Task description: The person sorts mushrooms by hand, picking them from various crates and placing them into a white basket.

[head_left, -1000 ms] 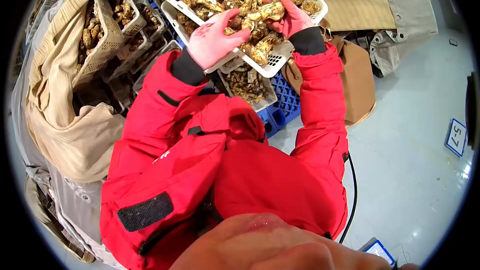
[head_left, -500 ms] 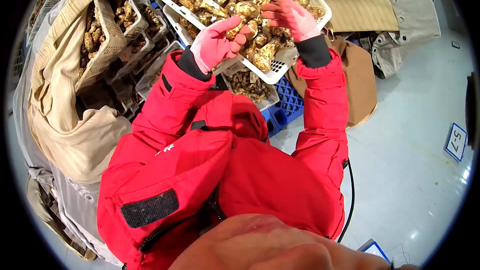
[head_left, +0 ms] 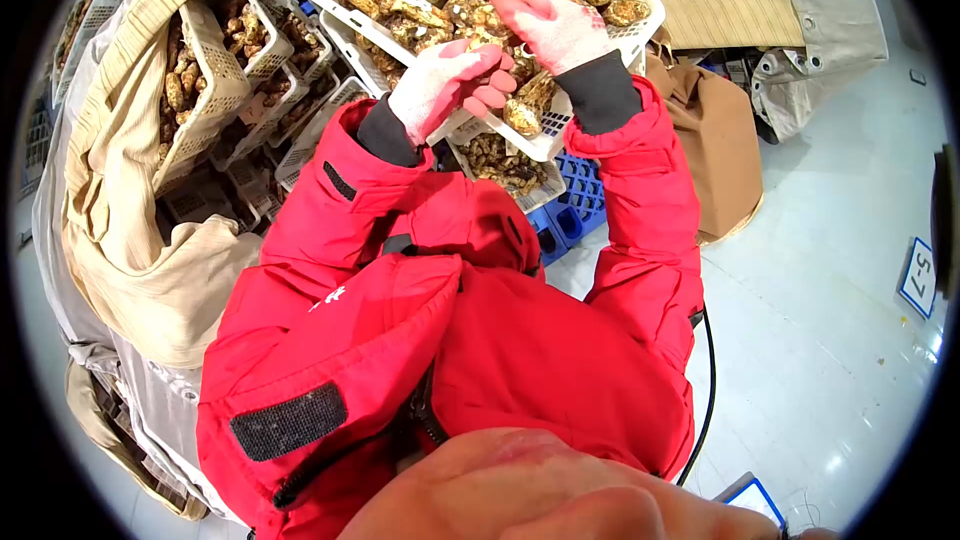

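Both of my hands wear pink and white gloves and are over a white perforated basket [head_left: 650, 22] heaped with knobbly, brown and cream mushrooms [head_left: 415, 7]. My left hand [head_left: 447, 86] is at the basket's near edge, its fingers curled and thumb bent over a mushroom [head_left: 489, 41] that is mostly hidden. Close beside it on the right, my right hand [head_left: 556, 30] is closed above the heap, back of the glove up. Its fingertips are turned away, so what they hold is hidden. A large mushroom [head_left: 525, 112] lies just below the hands in the near corner.
Below stands another basket of smaller mushrooms [head_left: 497, 162] beside a blue plastic pallet [head_left: 580, 202]. At left, stacked baskets [head_left: 222, 80] stand under a beige cloth [head_left: 105, 190]. To the right are a brown cover [head_left: 715, 155] and a floor sign [head_left: 917, 278] reading 5-7.
My right hand has moved left and turned over, going from spread fingers to a closed grip near my left hand. The left hand has shifted slightly, still curled.
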A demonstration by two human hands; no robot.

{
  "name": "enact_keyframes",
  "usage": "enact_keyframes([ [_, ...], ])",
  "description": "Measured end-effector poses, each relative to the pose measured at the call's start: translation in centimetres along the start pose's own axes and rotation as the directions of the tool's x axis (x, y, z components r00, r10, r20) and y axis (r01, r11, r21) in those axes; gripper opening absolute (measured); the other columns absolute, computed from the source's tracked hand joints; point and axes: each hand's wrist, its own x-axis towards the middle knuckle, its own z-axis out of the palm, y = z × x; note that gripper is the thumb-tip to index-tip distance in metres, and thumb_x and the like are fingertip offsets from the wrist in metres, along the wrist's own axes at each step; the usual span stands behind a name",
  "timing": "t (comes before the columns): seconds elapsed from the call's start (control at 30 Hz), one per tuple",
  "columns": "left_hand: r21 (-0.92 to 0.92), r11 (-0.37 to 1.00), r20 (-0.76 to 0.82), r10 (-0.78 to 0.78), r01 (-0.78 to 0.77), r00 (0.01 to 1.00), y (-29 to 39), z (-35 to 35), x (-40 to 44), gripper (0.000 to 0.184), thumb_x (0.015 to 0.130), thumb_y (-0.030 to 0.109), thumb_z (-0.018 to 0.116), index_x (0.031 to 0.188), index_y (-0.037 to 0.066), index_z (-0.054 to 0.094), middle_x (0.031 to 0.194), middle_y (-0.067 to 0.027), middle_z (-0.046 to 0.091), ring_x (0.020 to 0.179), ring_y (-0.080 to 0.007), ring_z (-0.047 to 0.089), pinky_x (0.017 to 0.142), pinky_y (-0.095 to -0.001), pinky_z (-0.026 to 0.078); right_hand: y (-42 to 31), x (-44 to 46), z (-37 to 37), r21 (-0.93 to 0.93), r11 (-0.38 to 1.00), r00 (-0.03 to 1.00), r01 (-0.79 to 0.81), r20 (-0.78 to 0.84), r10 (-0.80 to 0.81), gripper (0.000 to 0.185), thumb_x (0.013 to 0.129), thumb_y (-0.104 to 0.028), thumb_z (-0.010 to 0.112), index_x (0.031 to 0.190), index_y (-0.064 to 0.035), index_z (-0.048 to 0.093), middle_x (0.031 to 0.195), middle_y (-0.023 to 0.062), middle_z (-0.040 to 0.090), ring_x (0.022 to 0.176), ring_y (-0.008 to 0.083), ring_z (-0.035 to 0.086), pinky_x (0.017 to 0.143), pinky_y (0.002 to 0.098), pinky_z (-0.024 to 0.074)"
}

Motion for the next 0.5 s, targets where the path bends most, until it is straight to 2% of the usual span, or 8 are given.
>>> enact_keyframes([
  [0.07, -0.025, 1.000, -0.003, -0.009, 0.009, 1.000, 0.2, -0.1, -0.4, 0.033, 0.093, 0.030, 0.051, 0.102, -0.001, 0.057, 0.083, -0.0064, 0.063, 0.062, -0.0121, 0.059, 0.053, -0.0222, 0.046, 1.9, 0.4, -0.2, -0.008, 0.996, 0.989, 0.094, -0.111, -0.094, 0.033, 0.087, -0.027, 0.055, 0.112, -0.0066, 0.061, 0.089, 0.0024, 0.064, 0.073, 0.0107, 0.057, 0.066, 0.0252, 0.0465],
  [0.1, -0.052, 0.999, -0.021, -0.018, 0.017, 1.000, 0.1, -0.3, -0.4, 0.032, 0.093, 0.030, 0.050, 0.102, 0.000, 0.058, 0.081, -0.0064, 0.064, 0.060, -0.0127, 0.059, 0.052, -0.0228, 0.046, 2.4, 0.7, -0.5, 0.139, 0.990, 0.999, 0.004, -0.047, 0.003, 0.035, 0.087, -0.024, 0.055, 0.115, -0.0051, 0.059, 0.096, 0.0045, 0.066, 0.080, 0.0112, 0.059, 0.074, 0.0245, 0.0469],
  [0.17, -0.104, 0.994, -0.053, -0.041, 0.035, 0.998, -0.1, -0.6, -0.6, 0.032, 0.094, 0.029, 0.048, 0.101, 0.000, 0.059, 0.077, -0.0062, 0.064, 0.054, -0.0138, 0.058, 0.049, -0.0239, 0.045, 2.8, 0.5, -0.9, 0.159, 0.985, 0.998, 0.060, -0.040, -0.055, 0.035, 0.088, -0.027, 0.055, 0.116, -0.0050, 0.059, 0.101, 0.0041, 0.065, 0.084, 0.0103, 0.059, 0.076, 0.0236, 0.0459],
  [0.3, -0.392, 0.910, 0.211, -0.053, 0.134, 0.976, -1.3, -2.1, 0.1, 0.037, 0.095, 0.032, 0.044, 0.108, 0.000, 0.057, 0.085, -0.0079, 0.065, 0.064, -0.0173, 0.061, 0.056, -0.0280, 0.048, 2.3, 0.3, 0.1, 0.220, 0.955, 0.973, 0.198, 0.074, -0.219, 0.038, 0.090, -0.037, 0.054, 0.115, -0.0078, 0.059, 0.101, 0.0009, 0.064, 0.078, 0.0090, 0.059, 0.070, 0.0250, 0.0471],
  [0.33, -0.511, 0.824, 0.411, -0.014, 0.244, 0.912, -1.6, -2.3, 0.4, 0.040, 0.096, 0.034, 0.042, 0.114, 0.001, 0.055, 0.094, -0.0084, 0.064, 0.072, -0.0173, 0.062, 0.064, -0.0282, 0.049, 2.0, -0.1, -0.2, 0.221, 0.965, 0.982, 0.139, 0.092, -0.163, 0.039, 0.090, -0.037, 0.055, 0.114, -0.0077, 0.060, 0.099, 0.0012, 0.064, 0.077, 0.0091, 0.059, 0.068, 0.0252, 0.0471],
  [0.4, -0.345, 0.932, 0.249, -0.024, 0.112, 0.968, -1.5, -1.1, -0.4, 0.039, 0.095, 0.033, 0.045, 0.116, 0.001, 0.053, 0.098, -0.0089, 0.063, 0.080, -0.0159, 0.061, 0.071, -0.0277, 0.050, 1.2, -0.4, -0.3, 0.243, 0.969, 0.993, 0.038, 0.096, -0.062, 0.039, 0.089, -0.038, 0.056, 0.113, -0.0077, 0.060, 0.095, 0.0013, 0.064, 0.073, 0.0091, 0.059, 0.065, 0.0251, 0.0467],
  [0.47, -0.309, 0.942, 0.228, -0.064, 0.135, 0.971, -0.6, -0.7, -0.3, 0.040, 0.094, 0.031, 0.049, 0.119, 0.001, 0.051, 0.103, -0.0099, 0.062, 0.087, -0.0158, 0.062, 0.078, -0.0277, 0.051, 1.4, -0.1, 0.2, 0.291, 0.955, 0.997, -0.051, 0.066, 0.033, 0.039, 0.088, -0.039, 0.058, 0.112, -0.0080, 0.061, 0.091, 0.0009, 0.064, 0.068, 0.0090, 0.059, 0.061, 0.0246, 0.0461],
  [0.5, -0.311, 0.941, 0.237, -0.058, 0.132, 0.970, -0.8, -1.1, 0.0, 0.040, 0.093, 0.031, 0.050, 0.119, 0.001, 0.051, 0.103, -0.0099, 0.062, 0.086, -0.0156, 0.063, 0.078, -0.0279, 0.051, 1.1, -0.3, 0.3, 0.216, 0.976, 0.999, -0.030, 0.033, 0.023, 0.039, 0.087, -0.038, 0.058, 0.112, -0.0080, 0.061, 0.090, 0.0008, 0.064, 0.066, 0.0096, 0.059, 0.060, 0.0245, 0.0458],
])
